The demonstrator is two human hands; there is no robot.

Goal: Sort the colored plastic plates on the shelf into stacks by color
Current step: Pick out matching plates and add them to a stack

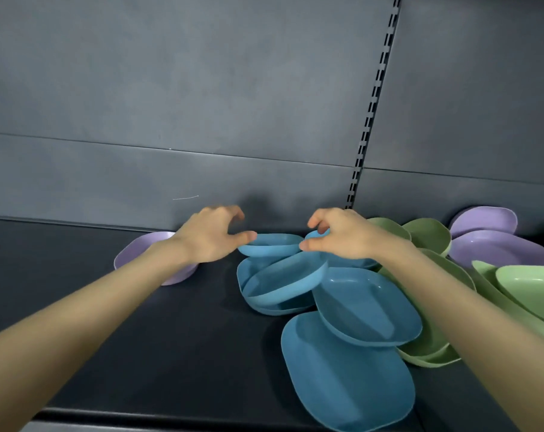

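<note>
Reaching forward over the dark shelf (139, 338) with both bare arms, toward a blue plate (269, 246) lying at the 12 o'clock end of a loose blue heap. Touching that plate's 9 o'clock rim with the thumb tip of the left hand (213, 236). Holding the other left fingers (233, 213) half-curled and spread in the air above it, gripping nothing. Touching the same plate's 3 o'clock rim with the thumb of the right hand (342, 236), and curling the right fingers (319, 227) down over the edge of a second blue plate (354, 263) half hidden beneath the palm. Not showing clearly whether that edge is being pinched. Covering part of a lone purple plate (146, 249) with the left forearm, at 9 o'clock of the heap. Showing more blue plates (367, 307) overlapping and tilting toward 6 o'clock, the nearest lying at the shelf's front edge. Showing green plates (429, 236) piling at 3 o'clock of the blue ones, under and beyond the right forearm. Showing two purple plates (495, 249) leaning farther out at 2 o'clock, near the grey back panel (202, 88). Showing also a slotted upright (372, 113) running up that panel at 1 o'clock.
</note>
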